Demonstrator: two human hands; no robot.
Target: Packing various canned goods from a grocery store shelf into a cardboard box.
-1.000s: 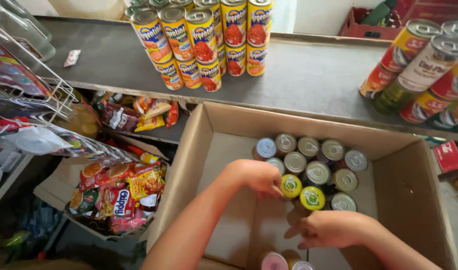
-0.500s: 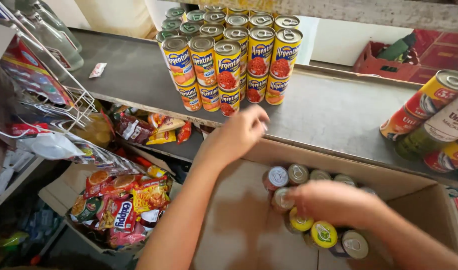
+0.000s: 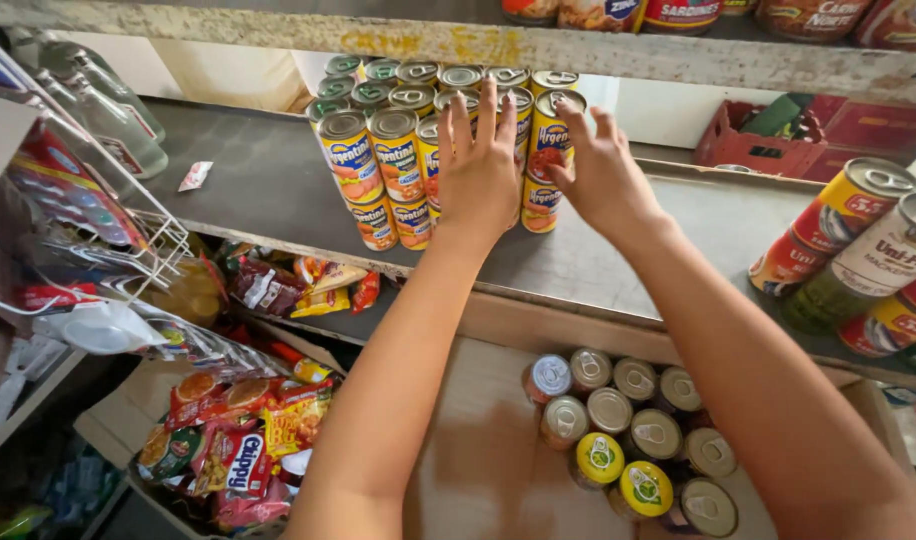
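Both hands, left (image 3: 481,170) and right (image 3: 600,175), press open-fingered on stacked cans (image 3: 378,160) at twelve o'clock. About a dozen cans remain in the box (image 3: 478,460) at five o'clock.

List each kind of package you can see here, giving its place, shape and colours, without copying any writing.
Stacked cans: on the grey shelf at both hands, cylinders, yellow, blue and red labels.
Boxed cans: in the cardboard box below, silver and yellow lids.
Snack packets: lower left, flat, red and orange.
Tilted cans: right, red, yellow, white.
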